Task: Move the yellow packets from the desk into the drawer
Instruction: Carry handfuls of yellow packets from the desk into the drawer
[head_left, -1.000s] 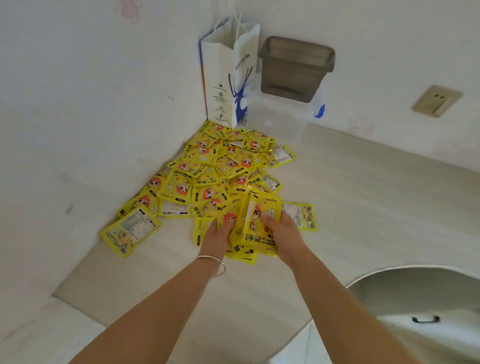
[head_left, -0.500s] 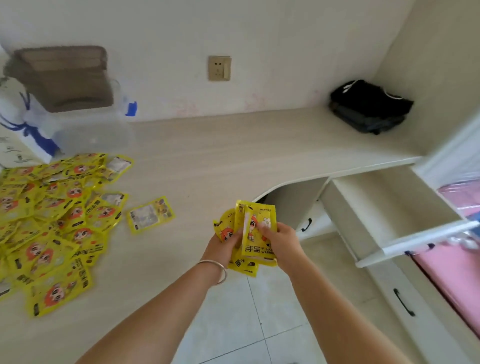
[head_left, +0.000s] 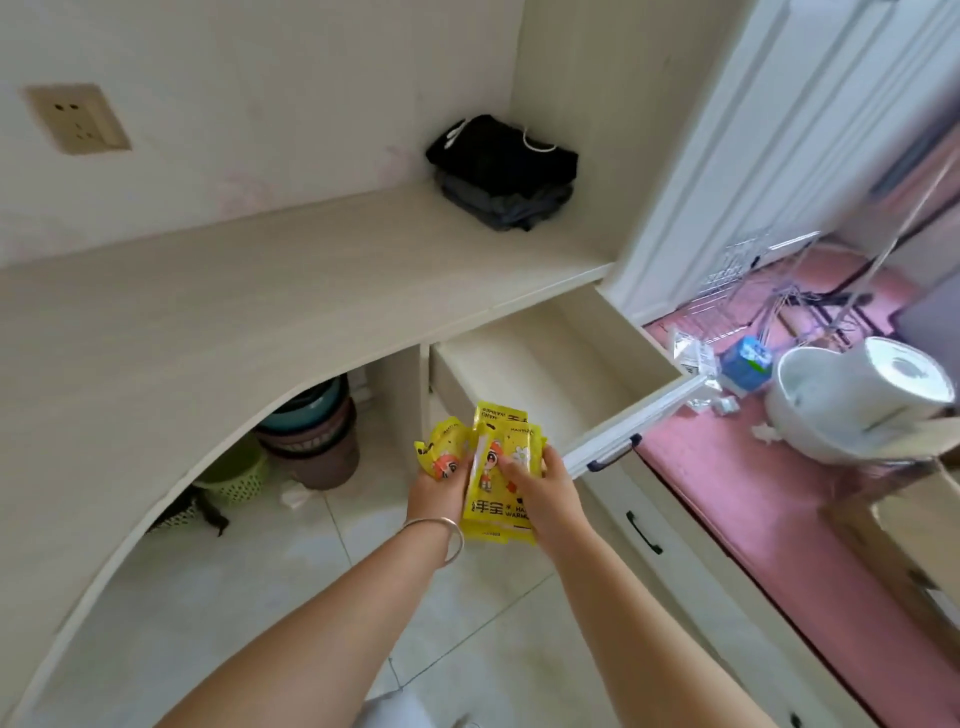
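A bunch of yellow packets (head_left: 496, 457) with a cartoon figure is held between both hands, just in front of the open drawer (head_left: 550, 364). My left hand (head_left: 434, 493), with a silver bangle at the wrist, grips the packets from the left. My right hand (head_left: 545, 486) grips them from the right, thumb on the front packet. The drawer is pulled out under the right end of the pale wooden desk (head_left: 234, 322) and its inside shows bare. The pile of packets on the desk is out of view.
Folded black clothes (head_left: 501, 171) lie at the desk's far right corner. Stacked bins (head_left: 311, 436) and a green basket (head_left: 236, 473) stand under the desk. A closed drawer (head_left: 644, 532) sits below the open one. A pink surface with a white pot (head_left: 841, 400) lies to the right.
The view has swung right, from the packet pile on the desk to the open drawer. Both hands have carried the bunch of packets off the desk and up to the drawer's front.
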